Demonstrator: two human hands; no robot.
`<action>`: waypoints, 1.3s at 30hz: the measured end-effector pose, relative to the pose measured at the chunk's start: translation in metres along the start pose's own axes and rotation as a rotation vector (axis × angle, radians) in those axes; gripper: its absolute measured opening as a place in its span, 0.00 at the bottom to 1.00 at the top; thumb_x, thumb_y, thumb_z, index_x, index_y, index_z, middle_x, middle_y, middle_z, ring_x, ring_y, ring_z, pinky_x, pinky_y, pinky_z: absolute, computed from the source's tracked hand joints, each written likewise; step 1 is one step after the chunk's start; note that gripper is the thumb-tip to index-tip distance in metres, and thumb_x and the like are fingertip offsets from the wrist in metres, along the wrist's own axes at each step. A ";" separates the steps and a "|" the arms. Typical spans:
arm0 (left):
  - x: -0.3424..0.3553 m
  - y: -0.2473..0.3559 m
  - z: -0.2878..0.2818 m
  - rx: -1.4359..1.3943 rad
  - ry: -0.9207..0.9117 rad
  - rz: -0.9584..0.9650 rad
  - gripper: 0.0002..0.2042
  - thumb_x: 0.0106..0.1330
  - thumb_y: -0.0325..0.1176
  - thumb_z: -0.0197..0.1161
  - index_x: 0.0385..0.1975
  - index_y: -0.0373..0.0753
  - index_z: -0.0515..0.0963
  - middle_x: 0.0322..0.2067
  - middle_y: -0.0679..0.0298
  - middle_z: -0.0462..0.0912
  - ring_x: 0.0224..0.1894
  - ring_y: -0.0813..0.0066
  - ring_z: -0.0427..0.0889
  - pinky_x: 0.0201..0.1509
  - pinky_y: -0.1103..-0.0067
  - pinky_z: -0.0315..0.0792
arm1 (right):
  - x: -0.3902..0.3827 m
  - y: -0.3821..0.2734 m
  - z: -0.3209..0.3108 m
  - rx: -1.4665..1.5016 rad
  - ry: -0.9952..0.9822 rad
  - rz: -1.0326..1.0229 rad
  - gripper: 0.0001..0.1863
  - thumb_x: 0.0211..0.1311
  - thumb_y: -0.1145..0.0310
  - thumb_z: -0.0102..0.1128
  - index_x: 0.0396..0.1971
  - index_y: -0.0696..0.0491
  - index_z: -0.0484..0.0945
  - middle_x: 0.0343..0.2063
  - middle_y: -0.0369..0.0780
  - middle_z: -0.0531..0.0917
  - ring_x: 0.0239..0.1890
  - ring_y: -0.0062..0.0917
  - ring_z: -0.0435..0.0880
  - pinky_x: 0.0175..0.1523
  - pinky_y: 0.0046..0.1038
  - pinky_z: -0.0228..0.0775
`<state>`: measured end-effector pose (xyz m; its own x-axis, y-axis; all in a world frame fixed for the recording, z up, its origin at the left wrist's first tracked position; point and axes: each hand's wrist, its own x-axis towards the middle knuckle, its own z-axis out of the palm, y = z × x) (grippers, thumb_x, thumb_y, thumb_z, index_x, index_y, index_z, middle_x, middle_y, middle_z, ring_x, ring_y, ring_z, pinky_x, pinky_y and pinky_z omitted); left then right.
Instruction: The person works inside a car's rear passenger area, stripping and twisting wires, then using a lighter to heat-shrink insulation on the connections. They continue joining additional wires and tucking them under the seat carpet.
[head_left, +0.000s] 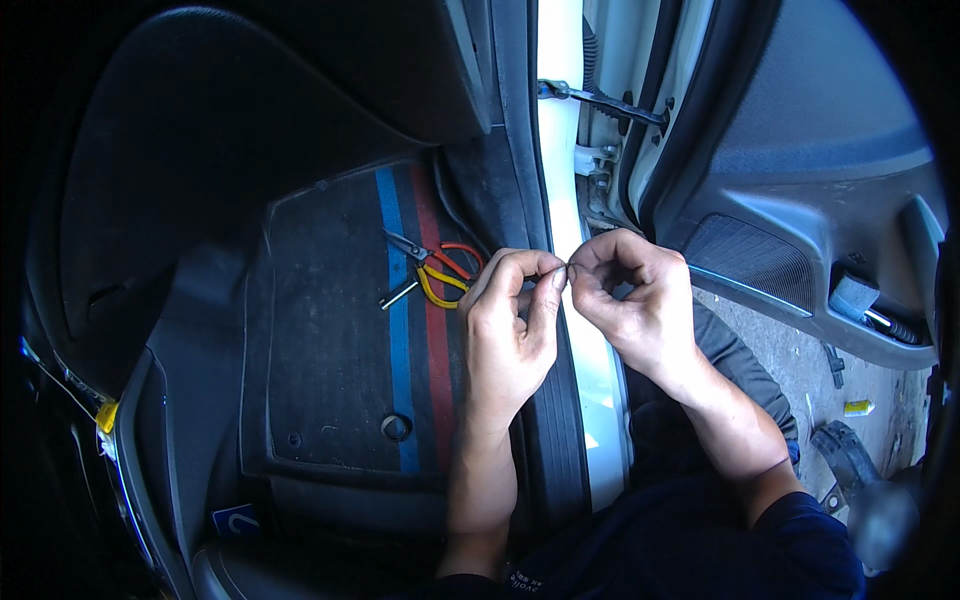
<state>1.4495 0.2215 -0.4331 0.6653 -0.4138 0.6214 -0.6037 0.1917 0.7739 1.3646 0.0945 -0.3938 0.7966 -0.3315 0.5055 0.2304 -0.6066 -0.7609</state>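
Above the white door sill (588, 375), my left hand (507, 325) and my right hand (643, 305) meet fingertip to fingertip. Both are closed in a pinch, thumb against forefinger. A tiny dark, thin bit shows where the fingertips touch; its kind is too small to make out. Just left of my left hand, pliers (420, 254) with one red and one yellow handle lie on the dark floor mat (330, 330), jaws pointing away to the upper left. Beside them rests a short silver metal tube or rod (399, 294).
On the right stands an open car door (810, 110) with a speaker grille; its pocket holds a grey-blue roll (853, 297) and a metal-shafted tool. A check strap (610, 104) links door and body. A yellow tube (858, 408) and black parts lie on the concrete outside.
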 end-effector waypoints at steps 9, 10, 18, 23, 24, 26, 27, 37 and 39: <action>0.000 0.002 -0.001 -0.031 0.031 -0.012 0.04 0.66 0.21 0.62 0.38 0.29 0.76 0.34 0.56 0.82 0.36 0.70 0.86 0.36 0.80 0.82 | 0.003 -0.003 -0.002 0.053 -0.004 -0.021 0.04 0.59 0.76 0.64 0.32 0.61 0.82 0.26 0.39 0.85 0.27 0.17 0.83 0.35 0.19 0.78; -0.001 0.003 -0.001 -0.002 0.035 -0.003 0.04 0.66 0.21 0.62 0.37 0.29 0.76 0.34 0.56 0.82 0.36 0.70 0.86 0.36 0.80 0.83 | 0.004 -0.003 -0.003 0.047 -0.010 -0.030 0.04 0.59 0.76 0.64 0.32 0.61 0.83 0.26 0.39 0.86 0.27 0.17 0.83 0.35 0.20 0.78; -0.002 0.005 0.002 -0.164 0.032 -0.075 0.06 0.68 0.22 0.62 0.42 0.29 0.79 0.36 0.59 0.85 0.37 0.82 0.84 0.36 0.89 0.77 | 0.007 -0.004 -0.008 0.146 -0.037 0.073 0.05 0.55 0.76 0.66 0.32 0.61 0.83 0.26 0.38 0.85 0.28 0.15 0.83 0.35 0.19 0.76; -0.002 0.005 0.000 -0.232 0.031 -0.099 0.07 0.67 0.22 0.63 0.43 0.29 0.79 0.36 0.59 0.85 0.37 0.82 0.84 0.38 0.89 0.77 | 0.008 -0.003 -0.009 0.183 -0.057 0.103 0.05 0.53 0.77 0.67 0.31 0.60 0.83 0.25 0.37 0.85 0.27 0.15 0.82 0.35 0.19 0.76; -0.002 0.005 0.000 -0.239 0.024 -0.104 0.07 0.67 0.22 0.63 0.43 0.29 0.79 0.36 0.59 0.85 0.36 0.82 0.84 0.38 0.89 0.77 | 0.008 -0.003 -0.009 0.176 -0.062 0.095 0.05 0.52 0.78 0.67 0.31 0.60 0.83 0.25 0.37 0.85 0.27 0.15 0.82 0.34 0.18 0.75; -0.001 0.004 -0.001 -0.274 0.020 -0.113 0.07 0.67 0.22 0.63 0.43 0.29 0.79 0.36 0.60 0.85 0.36 0.82 0.84 0.38 0.89 0.77 | 0.008 -0.003 -0.009 0.167 -0.068 0.087 0.05 0.52 0.78 0.67 0.30 0.60 0.83 0.24 0.36 0.84 0.26 0.14 0.81 0.33 0.18 0.75; -0.001 0.004 -0.001 -0.302 0.022 -0.116 0.07 0.67 0.22 0.63 0.43 0.29 0.80 0.36 0.60 0.85 0.36 0.82 0.84 0.38 0.89 0.77 | 0.008 -0.003 -0.009 0.165 -0.069 0.087 0.05 0.51 0.78 0.67 0.30 0.60 0.83 0.24 0.36 0.84 0.25 0.14 0.81 0.33 0.18 0.74; -0.001 0.007 -0.003 -0.092 0.018 -0.028 0.06 0.66 0.21 0.65 0.41 0.28 0.81 0.32 0.61 0.85 0.28 0.88 0.81 0.29 0.91 0.71 | 0.011 0.000 -0.008 0.037 -0.076 -0.053 0.04 0.51 0.78 0.66 0.28 0.60 0.82 0.22 0.36 0.83 0.24 0.14 0.80 0.30 0.18 0.73; -0.001 0.008 -0.001 -0.144 0.053 -0.053 0.06 0.65 0.21 0.65 0.40 0.28 0.81 0.32 0.62 0.85 0.29 0.87 0.81 0.30 0.91 0.72 | 0.010 0.000 -0.006 0.126 -0.077 0.043 0.05 0.50 0.78 0.67 0.28 0.60 0.82 0.23 0.36 0.83 0.24 0.14 0.80 0.31 0.18 0.73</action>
<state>1.4445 0.2246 -0.4280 0.7194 -0.3795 0.5817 -0.5003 0.2979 0.8130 1.3693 0.0862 -0.3864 0.8467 -0.2959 0.4422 0.2593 -0.4963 -0.8285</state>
